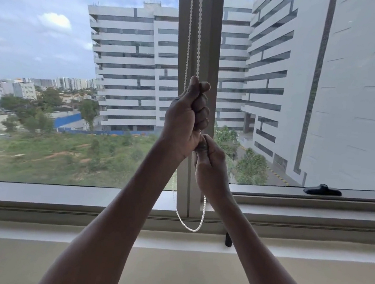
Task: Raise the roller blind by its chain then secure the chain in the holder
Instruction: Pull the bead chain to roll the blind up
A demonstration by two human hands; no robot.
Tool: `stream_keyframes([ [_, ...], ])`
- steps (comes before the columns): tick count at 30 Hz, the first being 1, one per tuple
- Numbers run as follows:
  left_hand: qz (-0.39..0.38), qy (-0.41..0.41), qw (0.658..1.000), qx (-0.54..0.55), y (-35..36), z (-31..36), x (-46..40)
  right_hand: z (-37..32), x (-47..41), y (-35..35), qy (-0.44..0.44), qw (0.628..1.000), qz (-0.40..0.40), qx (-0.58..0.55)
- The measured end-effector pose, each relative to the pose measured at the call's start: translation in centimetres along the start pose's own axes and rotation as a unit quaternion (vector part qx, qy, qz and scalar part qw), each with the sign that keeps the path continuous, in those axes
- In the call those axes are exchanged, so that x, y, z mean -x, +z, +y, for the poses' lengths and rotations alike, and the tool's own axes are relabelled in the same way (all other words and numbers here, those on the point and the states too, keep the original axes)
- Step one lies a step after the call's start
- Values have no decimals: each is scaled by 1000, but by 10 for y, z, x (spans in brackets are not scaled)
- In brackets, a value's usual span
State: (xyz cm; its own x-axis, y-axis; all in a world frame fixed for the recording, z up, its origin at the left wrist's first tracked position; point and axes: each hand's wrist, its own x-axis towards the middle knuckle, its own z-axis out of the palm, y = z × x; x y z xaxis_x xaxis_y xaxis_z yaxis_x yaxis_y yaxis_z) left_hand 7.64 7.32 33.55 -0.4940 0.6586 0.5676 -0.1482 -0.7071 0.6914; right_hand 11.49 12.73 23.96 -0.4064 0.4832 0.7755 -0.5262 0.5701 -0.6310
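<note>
Both hands clench the white bead chain [199, 38] before the window mullion [212, 51]: left hand [185, 123] above, right hand [210, 165] just below, loop hanging near the sill [59, 195].

Before the window post [212, 51], the left hand [185, 120] grips the white bead chain [199, 38]; the right hand [210, 165] grips it just below.

white plastic bead chain [199, 38], matt metal frame [209, 51]
</note>
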Motion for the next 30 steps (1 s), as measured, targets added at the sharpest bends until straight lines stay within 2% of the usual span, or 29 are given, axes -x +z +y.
stream_keyframes([
  [3,-8,29,999,-25,-1,0,2,0,-6,-10,24,999,-46,8],
  [6,-7,39,999,-21,-7,4,4,-10,-20,-27,84,985,-141,-60],
  [8,-12,39,999,-9,-12,4,7,-20,-33,-39,115,973,-167,-110],
  [13,25,28,998,-40,-25,-32,30,-58,-65,-40,100,963,-140,-207],
  [17,40,0,998,-51,-34,-73,54,-74,-71,-22,136,958,-135,-212],
  [22,66,-3,993,-96,-46,-99,68,-57,-56,-6,190,946,-50,-257],
  [25,67,2,989,-129,-51,-102,69,-49,-52,-3,175,938,-36,-297],
  [30,66,3,990,-128,-54,-100,69,-48,-50,3,121,955,-24,-271],
])
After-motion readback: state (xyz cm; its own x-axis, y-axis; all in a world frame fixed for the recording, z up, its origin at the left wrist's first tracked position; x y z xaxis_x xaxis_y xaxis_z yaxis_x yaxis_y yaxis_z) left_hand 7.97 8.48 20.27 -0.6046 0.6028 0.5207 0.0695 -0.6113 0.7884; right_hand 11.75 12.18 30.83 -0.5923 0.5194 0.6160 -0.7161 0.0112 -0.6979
